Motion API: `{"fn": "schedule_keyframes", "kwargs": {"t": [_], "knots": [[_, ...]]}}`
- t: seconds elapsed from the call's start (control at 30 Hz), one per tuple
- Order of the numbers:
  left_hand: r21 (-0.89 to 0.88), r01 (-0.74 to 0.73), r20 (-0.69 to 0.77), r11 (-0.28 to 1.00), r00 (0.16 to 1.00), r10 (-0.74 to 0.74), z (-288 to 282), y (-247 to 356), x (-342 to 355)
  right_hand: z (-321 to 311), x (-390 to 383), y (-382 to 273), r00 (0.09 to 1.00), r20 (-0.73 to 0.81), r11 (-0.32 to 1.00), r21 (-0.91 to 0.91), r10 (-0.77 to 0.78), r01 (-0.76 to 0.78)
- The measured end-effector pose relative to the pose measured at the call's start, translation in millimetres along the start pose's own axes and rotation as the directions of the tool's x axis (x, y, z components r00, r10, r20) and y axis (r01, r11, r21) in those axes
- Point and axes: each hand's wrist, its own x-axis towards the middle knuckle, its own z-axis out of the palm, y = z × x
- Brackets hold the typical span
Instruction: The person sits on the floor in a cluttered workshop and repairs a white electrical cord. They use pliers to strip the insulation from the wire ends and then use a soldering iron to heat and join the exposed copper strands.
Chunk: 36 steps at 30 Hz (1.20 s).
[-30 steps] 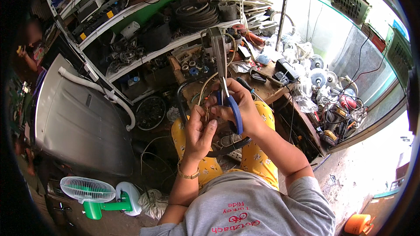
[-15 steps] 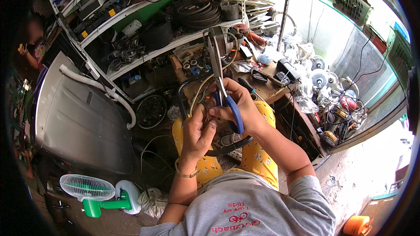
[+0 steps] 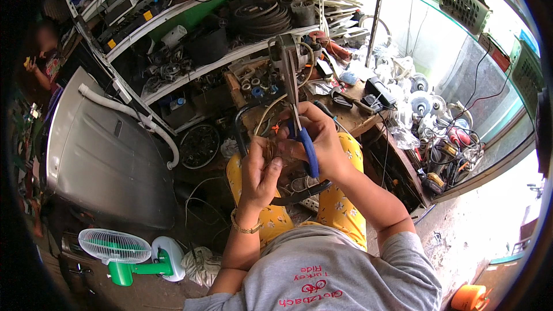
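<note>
My right hand [image 3: 325,144] is closed on a pair of scissors [image 3: 309,152] with blue handles. The long metal blades point up and away from me, lying nearly together. Close beside it on the left, my left hand [image 3: 260,175] pinches thumb against fingers. Something small, thin and brownish [image 3: 269,151] shows at those fingertips, too unclear to name. Both hands are held above my lap, their fingertips almost meeting. Beneath them is a black tubular frame [image 3: 299,196] between my knees.
Ahead, a wooden bench [image 3: 351,118] carries a motor [image 3: 299,55] and loose parts. Shelves [image 3: 190,72] of parts stand behind it. A metal panel [image 3: 109,155] and a green fan [image 3: 121,273] are at left, motor parts [image 3: 423,103] at right. Another person [image 3: 49,60] is far left.
The scissors have turned in my right hand: the blades have come closer together and tip slightly to the right. My left hand stays nearly in place, still pinching.
</note>
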Motion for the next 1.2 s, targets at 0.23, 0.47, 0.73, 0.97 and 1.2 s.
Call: {"fn": "schedule_keyframes", "kwargs": {"t": [0.23, 0.47, 0.73, 0.97, 1.2], "knots": [[-0.138, 0.045, -0.122, 0.989, 0.991, -0.062, 7.9, -2.2, -2.9, 10.8, -17.3, 3.9, 0.995, -0.048, 0.994, -0.077, -0.085, 0.081], [-0.007, 0.048, -0.028, 0.999, 0.998, -0.048, 2.1, 0.6, -5.6, 9.8, -15.0, 9.4, 0.988, -0.080, 0.970, -0.214, -0.133, 0.113], [-0.109, 0.061, 0.022, 0.992, 0.998, -0.059, 0.2, 1.4, -1.9, 5.0, -7.0, 5.1, 0.995, -0.098, 1.000, -0.028, -0.005, 0.002], [-0.257, 0.009, 0.014, 0.966, 1.000, -0.005, 6.8, 6.4, 0.4, -0.4, -3.1, 1.9, 0.996, -0.005, 0.993, 0.079, 0.093, -0.093], [-0.098, -0.040, -0.185, 0.994, 0.983, 0.022, 9.8, 8.6, 2.8, 8.7, -9.5, 9.0, 0.991, -0.135, 0.990, 0.140, 0.024, -0.005]]}}
